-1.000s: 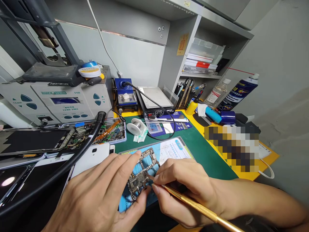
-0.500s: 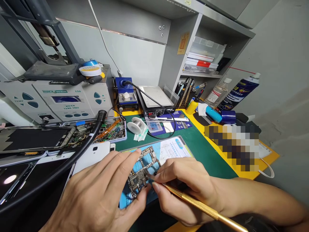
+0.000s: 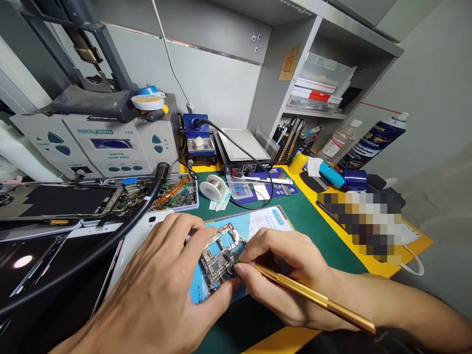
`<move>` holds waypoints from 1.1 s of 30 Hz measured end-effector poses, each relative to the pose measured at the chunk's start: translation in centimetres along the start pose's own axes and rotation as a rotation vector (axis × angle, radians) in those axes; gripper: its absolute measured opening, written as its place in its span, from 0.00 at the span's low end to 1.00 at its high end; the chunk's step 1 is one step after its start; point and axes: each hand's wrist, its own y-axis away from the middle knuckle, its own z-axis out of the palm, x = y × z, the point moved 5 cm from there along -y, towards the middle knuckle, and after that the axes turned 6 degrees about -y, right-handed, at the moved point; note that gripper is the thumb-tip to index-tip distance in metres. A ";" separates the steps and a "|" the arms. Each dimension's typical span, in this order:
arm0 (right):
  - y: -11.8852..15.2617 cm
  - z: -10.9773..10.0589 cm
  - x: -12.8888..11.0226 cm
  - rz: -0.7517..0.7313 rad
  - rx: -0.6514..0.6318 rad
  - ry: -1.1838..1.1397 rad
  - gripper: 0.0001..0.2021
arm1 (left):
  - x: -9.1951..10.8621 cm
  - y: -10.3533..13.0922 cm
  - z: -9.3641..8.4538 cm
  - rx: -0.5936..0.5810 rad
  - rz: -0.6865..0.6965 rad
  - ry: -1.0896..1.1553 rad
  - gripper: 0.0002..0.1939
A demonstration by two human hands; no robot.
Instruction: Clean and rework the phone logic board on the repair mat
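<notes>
A small circuit board [image 3: 221, 263] lies tilted over a blue and white mat [image 3: 250, 223]. My left hand [image 3: 165, 280] grips the board by its edges, fingers along the far left side and thumb at the near edge. In my right hand [image 3: 283, 275] is a gold-handled tool [image 3: 313, 295], pinched between thumb and fingers close to its tip. The tip meets the board near its right side; the exact contact spot is too small to make out.
A grey rework station [image 3: 110, 147] stands at the back left, and its black hose [image 3: 136, 221] crosses the left side over phones. A solder spool [image 3: 214, 188], a hot plate [image 3: 243, 147] and a spray can [image 3: 376, 142] sit beyond the hands.
The view has shifted slightly, so the surroundings sit further right. The board is turned a little, and the fingers of my left hand are more bent. My right hand still holds the tool.
</notes>
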 end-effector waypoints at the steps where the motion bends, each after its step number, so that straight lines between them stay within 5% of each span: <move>1: -0.1 -0.1 0.0 0.023 -0.019 -0.013 0.04 | -0.1 0.1 0.1 0.004 -0.004 -0.007 0.20; 10: -0.2 0.3 -0.2 -0.129 -0.034 0.039 0.08 | 0.7 -0.4 -0.8 0.018 0.055 -0.053 0.16; 33: -0.2 0.6 -0.4 -0.143 -0.086 0.107 0.09 | 1.1 -0.6 -1.2 0.034 0.076 -0.094 0.10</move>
